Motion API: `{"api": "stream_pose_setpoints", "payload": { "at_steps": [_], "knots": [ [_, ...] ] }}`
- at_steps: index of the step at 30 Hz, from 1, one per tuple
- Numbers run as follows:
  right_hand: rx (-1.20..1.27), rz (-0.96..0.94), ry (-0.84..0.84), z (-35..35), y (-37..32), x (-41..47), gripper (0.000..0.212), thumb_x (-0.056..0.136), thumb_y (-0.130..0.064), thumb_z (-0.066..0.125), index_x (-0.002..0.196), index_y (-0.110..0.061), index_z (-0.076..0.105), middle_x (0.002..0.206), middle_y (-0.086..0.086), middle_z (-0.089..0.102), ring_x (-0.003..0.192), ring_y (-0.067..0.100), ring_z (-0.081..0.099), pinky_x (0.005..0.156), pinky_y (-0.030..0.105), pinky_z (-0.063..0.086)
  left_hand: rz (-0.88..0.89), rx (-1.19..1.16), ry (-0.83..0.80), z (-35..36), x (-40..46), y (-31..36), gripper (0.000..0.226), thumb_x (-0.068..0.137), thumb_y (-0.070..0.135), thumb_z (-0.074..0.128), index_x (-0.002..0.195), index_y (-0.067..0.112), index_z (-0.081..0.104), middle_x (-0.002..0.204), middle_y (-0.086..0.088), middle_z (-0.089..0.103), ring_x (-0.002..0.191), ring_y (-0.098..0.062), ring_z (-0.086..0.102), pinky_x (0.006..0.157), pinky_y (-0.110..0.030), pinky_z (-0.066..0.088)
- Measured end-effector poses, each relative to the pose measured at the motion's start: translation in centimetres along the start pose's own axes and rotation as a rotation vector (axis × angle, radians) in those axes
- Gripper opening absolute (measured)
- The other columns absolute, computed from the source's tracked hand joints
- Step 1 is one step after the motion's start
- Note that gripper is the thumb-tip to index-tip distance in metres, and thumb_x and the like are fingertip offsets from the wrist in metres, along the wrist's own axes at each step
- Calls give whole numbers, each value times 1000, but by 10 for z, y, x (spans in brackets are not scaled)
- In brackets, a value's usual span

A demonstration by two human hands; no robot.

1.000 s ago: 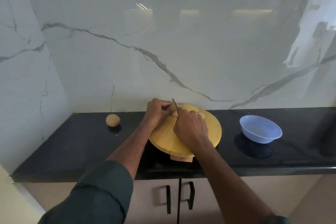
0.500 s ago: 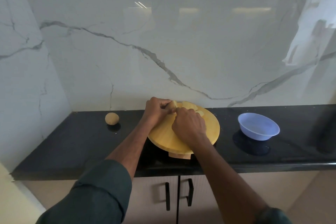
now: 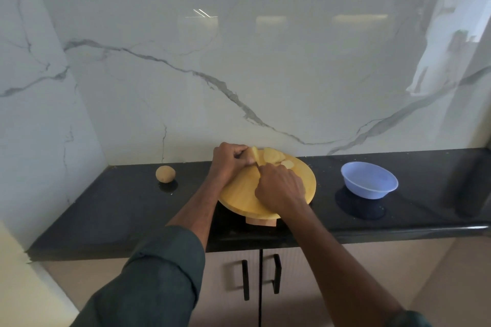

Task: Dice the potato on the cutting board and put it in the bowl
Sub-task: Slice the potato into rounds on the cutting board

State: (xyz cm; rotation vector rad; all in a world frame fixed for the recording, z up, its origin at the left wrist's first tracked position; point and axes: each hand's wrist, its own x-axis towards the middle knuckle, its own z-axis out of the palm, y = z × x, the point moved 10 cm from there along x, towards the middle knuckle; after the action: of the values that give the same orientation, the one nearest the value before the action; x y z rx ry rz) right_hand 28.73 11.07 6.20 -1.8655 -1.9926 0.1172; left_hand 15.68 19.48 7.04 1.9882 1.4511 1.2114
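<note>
- The left hand (image 3: 230,158) curls round the uncut end of the potato (image 3: 254,154) at the far left edge of the board (image 3: 240,195). A fresh slice now leans off the potato's cut face; a second ago the face was hidden behind the knuckles.
- The right hand (image 3: 279,187) is closed on the knife (image 3: 257,166). Only a sliver of blade shows, low against the board, where a second ago it stood raised above the fingers. I judge one more slicing stroke is just finished.
- Loose slices (image 3: 273,157) lie overlapped on the far part of the board, right of the potato.
- This is slicing, not yet dicing: the rounds still need cross cuts.
- The bowl (image 3: 369,180) sits on the surface well right of the board, apparently holding no potato, as in both earlier frames.
- A whole second potato (image 3: 165,174) rests on the surface left of the board, unmoved.
</note>
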Motion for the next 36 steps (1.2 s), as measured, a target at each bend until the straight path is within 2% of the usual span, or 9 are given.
{"api": "stream_pose_setpoints", "payload": {
  "at_steps": [3,6,10,15,19,21,25,32,36],
  "knots": [
    [3,-6,-4,-2,3,-5,38,93,-16,48,128,-19,63,104,4,65,88,24,60,71,36,49,2,-2,17,-2,-2,1,41,78,17,84,117,9,74,108,0,76,95,-6,68,77,-8,49],
    [-18,-24,-8,-4,4,-10,37,94,-16,49,128,-21,63,98,1,61,83,22,55,67,35,45,16,7,44,-5,-6,6,34,77,16,84,110,10,77,101,-2,78,91,-10,70,82,-25,57],
    [-37,-38,-9,-6,7,-13,36,95,-17,48,127,-22,64,98,2,64,83,22,59,66,35,47,14,5,77,-9,-8,8,34,78,11,83,110,3,76,103,-10,77,89,-14,66,87,-36,56],
    [11,-22,17,-10,15,-12,38,94,-16,49,128,-21,65,99,3,65,86,24,60,70,35,50,-25,12,74,-8,-4,0,47,79,11,84,124,5,70,118,-9,72,102,-16,65,88,-26,49],
    [67,-6,63,-14,17,-7,39,96,-21,50,132,-23,64,105,2,68,86,22,63,77,38,57,-32,32,14,-1,-2,-3,26,81,9,79,106,13,72,99,0,69,94,-11,61,83,-26,50],
    [96,0,86,-17,18,-5,40,97,-22,51,135,-23,64,109,2,70,88,23,64,79,40,58,-33,59,-35,6,1,-6,25,80,12,79,104,9,73,102,-1,73,95,-14,65,84,-30,55],
    [122,12,98,-17,20,-5,44,97,-20,50,140,-25,60,107,3,69,87,22,64,79,40,59,-87,55,-130,19,4,-10,50,83,16,77,129,17,60,124,2,63,116,-18,59,88,-27,45],
    [160,25,156,-19,25,-5,42,99,-22,49,139,-25,61,118,2,70,99,24,64,85,40,57,-135,105,-219,31,5,-14,49,89,30,72,130,27,47,137,0,53,123,-21,52,103,-46,47],
    [141,48,174,-18,25,-5,43,96,-21,49,137,-26,62,112,3,70,90,24,65,79,40,59,-126,63,-215,30,4,-12,43,85,30,73,122,32,49,131,5,56,119,-19,55,101,-48,49]
  ]
}}
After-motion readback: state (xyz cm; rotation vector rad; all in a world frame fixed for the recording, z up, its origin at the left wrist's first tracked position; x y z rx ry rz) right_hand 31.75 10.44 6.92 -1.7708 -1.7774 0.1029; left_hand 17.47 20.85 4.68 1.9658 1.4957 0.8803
